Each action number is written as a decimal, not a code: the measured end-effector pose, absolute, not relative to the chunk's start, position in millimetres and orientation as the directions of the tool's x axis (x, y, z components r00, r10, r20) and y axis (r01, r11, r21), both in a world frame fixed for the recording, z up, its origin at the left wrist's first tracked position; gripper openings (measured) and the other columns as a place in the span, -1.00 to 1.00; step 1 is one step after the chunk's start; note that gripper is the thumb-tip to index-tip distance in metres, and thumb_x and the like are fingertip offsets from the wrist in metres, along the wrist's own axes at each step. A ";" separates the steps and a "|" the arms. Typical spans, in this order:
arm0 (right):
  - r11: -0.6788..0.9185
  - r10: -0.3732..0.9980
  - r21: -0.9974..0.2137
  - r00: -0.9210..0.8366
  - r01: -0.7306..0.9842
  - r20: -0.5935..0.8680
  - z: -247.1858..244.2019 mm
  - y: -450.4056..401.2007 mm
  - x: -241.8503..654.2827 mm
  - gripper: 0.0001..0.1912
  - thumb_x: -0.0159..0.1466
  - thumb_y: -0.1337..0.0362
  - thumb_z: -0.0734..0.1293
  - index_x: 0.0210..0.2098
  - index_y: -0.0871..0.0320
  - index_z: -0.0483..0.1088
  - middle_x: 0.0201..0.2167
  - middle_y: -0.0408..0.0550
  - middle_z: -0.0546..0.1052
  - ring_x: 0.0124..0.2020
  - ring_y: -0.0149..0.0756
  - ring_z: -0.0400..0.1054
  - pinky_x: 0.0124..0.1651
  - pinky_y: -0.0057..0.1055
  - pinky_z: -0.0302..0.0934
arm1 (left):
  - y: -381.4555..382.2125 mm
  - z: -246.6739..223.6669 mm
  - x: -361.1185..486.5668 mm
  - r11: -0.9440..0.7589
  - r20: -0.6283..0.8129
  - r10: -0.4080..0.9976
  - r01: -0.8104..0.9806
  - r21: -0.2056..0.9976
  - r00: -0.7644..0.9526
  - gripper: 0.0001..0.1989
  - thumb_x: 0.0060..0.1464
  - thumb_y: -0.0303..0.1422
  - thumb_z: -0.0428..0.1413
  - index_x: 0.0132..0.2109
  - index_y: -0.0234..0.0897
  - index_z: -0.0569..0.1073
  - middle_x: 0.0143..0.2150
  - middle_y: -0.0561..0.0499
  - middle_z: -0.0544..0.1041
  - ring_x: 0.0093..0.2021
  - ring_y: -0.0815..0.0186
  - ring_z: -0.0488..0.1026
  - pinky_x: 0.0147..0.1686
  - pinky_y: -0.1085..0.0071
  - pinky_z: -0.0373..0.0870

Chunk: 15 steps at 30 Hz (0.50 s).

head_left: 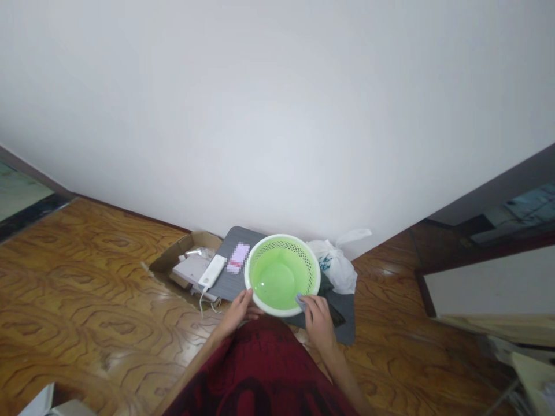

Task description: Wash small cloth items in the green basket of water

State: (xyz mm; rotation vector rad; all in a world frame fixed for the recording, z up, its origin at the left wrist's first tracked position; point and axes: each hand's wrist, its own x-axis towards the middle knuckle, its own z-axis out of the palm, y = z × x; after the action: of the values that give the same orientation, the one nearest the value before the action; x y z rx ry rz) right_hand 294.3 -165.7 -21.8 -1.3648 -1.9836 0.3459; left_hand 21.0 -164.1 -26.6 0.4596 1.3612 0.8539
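A round green plastic basket with a white rim and a perforated upper wall stands in front of me on a small dark grey table. My left hand grips its near left rim, thumb on top and fingers curled below. At the near right of the rim, my right hand is closed on a small greyish-blue cloth, mostly hidden by the fingers. The cloth touches the inside of the basket's rim.
On the grey table lie a white power bank with a cable, a blurred-out phone, a dark item and a white plastic bag. A cardboard box sits left on the wooden floor. A white wall rises behind.
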 end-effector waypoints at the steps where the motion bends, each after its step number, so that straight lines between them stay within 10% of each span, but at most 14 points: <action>1: 0.397 0.903 -0.557 -0.203 0.730 0.378 -21.0 -158.2 300.0 -0.65 0.47 0.43 0.16 -0.01 0.14 0.57 -0.10 0.05 0.57 -0.04 -0.19 0.37 0.06 -0.25 0.32 | -164.0 -25.5 21.3 0.627 -0.653 0.757 -0.264 0.733 -0.013 -0.63 0.36 -0.01 0.11 -0.11 -0.26 0.35 -0.29 -0.10 0.68 -0.34 0.21 0.71 -0.43 0.45 0.59; 15: 0.418 0.906 -0.528 -0.291 0.740 0.309 -17.0 -141.1 298.7 -0.64 0.44 0.44 0.16 -0.07 0.10 0.59 -0.15 0.06 0.57 -0.09 -0.15 0.42 0.02 -0.21 0.36 | -163.9 -29.2 28.5 0.584 -0.620 0.784 -0.305 0.752 -0.029 -0.44 0.11 0.15 0.26 -0.09 -0.17 0.25 -0.40 -0.02 0.65 -0.31 0.07 0.72 -0.50 0.40 0.57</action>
State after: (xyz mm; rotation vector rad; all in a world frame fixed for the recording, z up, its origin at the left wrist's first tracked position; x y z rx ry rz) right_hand 298.7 -141.1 -17.0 -1.3881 -2.1092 0.3821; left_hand 28.5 -163.9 -29.2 0.4584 1.3306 0.9212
